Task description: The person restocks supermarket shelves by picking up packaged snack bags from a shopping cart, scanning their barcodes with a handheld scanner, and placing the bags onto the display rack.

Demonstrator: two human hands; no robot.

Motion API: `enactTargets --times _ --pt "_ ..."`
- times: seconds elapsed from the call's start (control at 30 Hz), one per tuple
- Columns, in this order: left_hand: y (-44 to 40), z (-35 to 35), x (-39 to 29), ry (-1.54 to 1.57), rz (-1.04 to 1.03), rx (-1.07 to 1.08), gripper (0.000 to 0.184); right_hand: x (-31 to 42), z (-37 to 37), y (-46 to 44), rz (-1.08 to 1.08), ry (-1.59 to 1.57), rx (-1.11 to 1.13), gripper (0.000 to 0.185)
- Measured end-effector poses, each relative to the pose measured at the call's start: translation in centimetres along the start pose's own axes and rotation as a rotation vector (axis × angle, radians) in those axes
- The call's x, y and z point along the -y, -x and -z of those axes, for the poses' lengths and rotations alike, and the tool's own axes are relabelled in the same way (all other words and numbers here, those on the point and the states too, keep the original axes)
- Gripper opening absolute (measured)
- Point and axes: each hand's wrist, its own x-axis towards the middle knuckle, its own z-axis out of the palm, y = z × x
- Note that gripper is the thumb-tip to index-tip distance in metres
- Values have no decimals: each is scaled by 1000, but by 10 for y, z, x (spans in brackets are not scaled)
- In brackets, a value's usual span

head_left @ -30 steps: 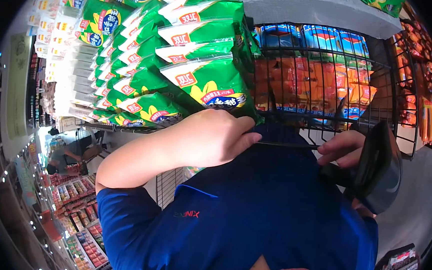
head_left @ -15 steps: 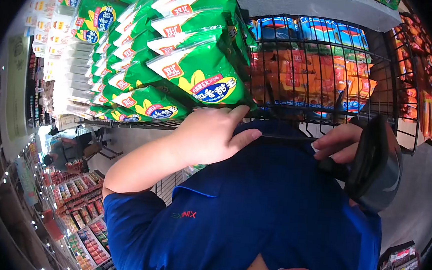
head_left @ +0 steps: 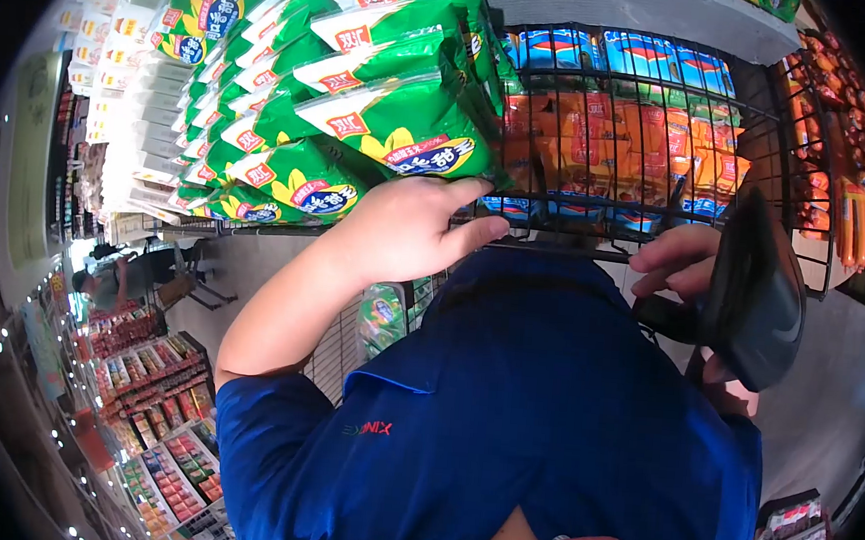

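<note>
White packets [head_left: 113,112] stand toward the left end of the black wire shelf [head_left: 280,228]. Beside them are glossy green plastic packets printed with yellow corn [head_left: 387,126], rowed up to its front edge. There the left hand [head_left: 400,230] touches the frontmost one; thumb and index finger are spread, the others' grip unclear. Orange plastic packets [head_left: 602,146] sit behind black wire. Farther right, the right hand [head_left: 679,257] has bent fingers beside a dark, glossy object [head_left: 763,303]; whether they grasp it cannot be told.
</note>
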Motion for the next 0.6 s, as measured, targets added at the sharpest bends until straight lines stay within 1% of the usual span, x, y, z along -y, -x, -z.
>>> enactTargets --times 0.03,0.1,0.13,0.2,0.23,0.3,0.33,0.37,0.4,0.43,0.47,0.5,0.53,0.57,0.6 --pt "0 2 -1 2 28 58 44 2 -6 2 0 3 6 63" --pt "0 5 0 24 54 129 40 4 -14 4 -58 2 -156 64" --pt "1 4 2 26 57 119 40 4 -14 3 -57 6 -145 64" --pt "3 2 7 131 -18 46 39 4 -14 0 -58 30 -131 61" --pt "3 4 6 157 -7 70 37 2 -9 -1 -56 36 -122 61" --pt "5 5 3 163 -3 57 36 -4 4 0 10 100 46 59" --pt "5 5 2 169 2 57 35 -3 3 0 10 108 52 59" --pt "7 3 2 173 0 50 35 -2 0 0 -42 39 0 59" --pt "8 -1 3 189 -9 -24 32 -1 -3 0 -93 -28 -53 60" --pt "9 -4 4 205 -20 -98 32 4 -7 -1 -93 -19 -49 60" --pt "10 -5 3 210 -27 -104 32 11 -13 -3 -275 -34 -191 63" --pt "11 -7 2 151 -19 -150 32 16 -15 -3 -457 -50 -337 67" --pt "14 -9 1 94 -8 -194 33 14 -11 -2 -460 -40 -340 67" --pt "17 -10 -2 41 22 -242 27 6 -5 -2 -298 -27 -198 70" --pt "24 -12 -5 51 21 -242 27 1 -1 0 -139 -17 -56 73"
